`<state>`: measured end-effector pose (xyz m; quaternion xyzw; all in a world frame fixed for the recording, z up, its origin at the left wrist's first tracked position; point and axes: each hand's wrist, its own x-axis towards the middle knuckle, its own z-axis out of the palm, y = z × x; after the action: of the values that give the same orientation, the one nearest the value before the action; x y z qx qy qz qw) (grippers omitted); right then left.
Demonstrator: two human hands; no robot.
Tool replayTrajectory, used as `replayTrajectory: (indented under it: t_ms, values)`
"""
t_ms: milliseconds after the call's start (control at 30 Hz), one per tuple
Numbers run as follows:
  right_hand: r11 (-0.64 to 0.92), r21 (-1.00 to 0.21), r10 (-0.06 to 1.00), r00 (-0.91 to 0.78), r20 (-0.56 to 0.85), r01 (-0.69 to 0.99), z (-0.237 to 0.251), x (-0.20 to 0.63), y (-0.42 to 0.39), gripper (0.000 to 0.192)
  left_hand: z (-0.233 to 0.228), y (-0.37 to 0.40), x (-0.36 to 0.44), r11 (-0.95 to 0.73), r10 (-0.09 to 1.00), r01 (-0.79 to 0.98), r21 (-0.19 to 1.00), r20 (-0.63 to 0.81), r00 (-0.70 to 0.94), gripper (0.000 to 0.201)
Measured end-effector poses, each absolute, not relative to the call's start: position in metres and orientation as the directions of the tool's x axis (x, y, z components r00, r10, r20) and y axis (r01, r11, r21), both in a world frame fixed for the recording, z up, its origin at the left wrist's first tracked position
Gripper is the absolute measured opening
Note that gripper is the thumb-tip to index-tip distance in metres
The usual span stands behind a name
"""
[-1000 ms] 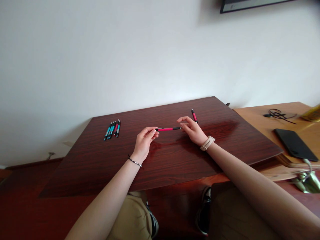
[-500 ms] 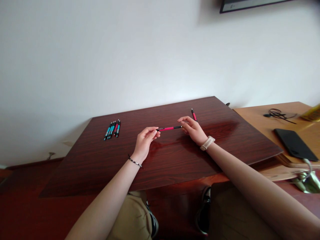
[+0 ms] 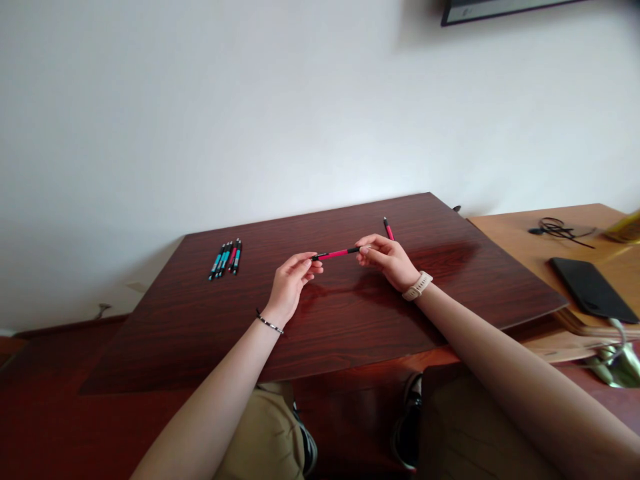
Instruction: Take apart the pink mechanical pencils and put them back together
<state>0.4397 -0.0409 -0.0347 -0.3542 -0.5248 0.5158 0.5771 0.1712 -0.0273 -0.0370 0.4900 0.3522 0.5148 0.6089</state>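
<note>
A pink and black pen is held nearly level above the dark wooden table. My left hand pinches its left end between thumb and fingers. At the other end, my right hand closes its thumb and fingers on the black tip, which is partly hidden. Just behind my right hand lies a second pink and black pen. Several blue and black pens rest side by side on the table's left, with a pink one among them.
To the right, a lighter wooden table carries a black phone-like device, a coiled black cable and a yellow object. A white wall rises behind the dark table. A dark-framed screen hangs above.
My right hand's fingers have closed on the pen's right end, where they were looser before. The pen has tilted slightly, its right end higher. My left hand has barely moved.
</note>
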Motion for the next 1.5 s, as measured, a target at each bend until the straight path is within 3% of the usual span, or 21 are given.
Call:
replayTrajectory:
  t_ms: [167,833,1167,1500]
  values:
    - [0.231,-0.953,0.969,-0.039,0.243,-0.195,-0.0356,0.4406,-0.0396,0.039,-0.0378,-0.0267,0.1703,0.048,0.96,-0.39,0.919,0.065,0.271,0.029]
    - [0.281,-0.948,0.954,-0.068,0.293,-0.148,-0.0359,0.4413,-0.0411,0.039,-0.0368,-0.0274,0.1694,0.027,0.958,-0.415,0.909,0.095,0.27,0.024]
    - [0.257,-0.934,0.958,-0.066,0.281,-0.247,-0.0353,0.4389,-0.0409,0.033,-0.0374,-0.0256,0.17,0.075,0.954,-0.461,0.884,0.071,0.29,0.028]
    - [0.159,-0.911,0.971,-0.104,0.213,-0.38,-0.0342,0.4368,-0.0436,0.037,-0.037,-0.0295,0.1717,0.085,0.947,-0.357,0.93,0.035,0.319,0.029]
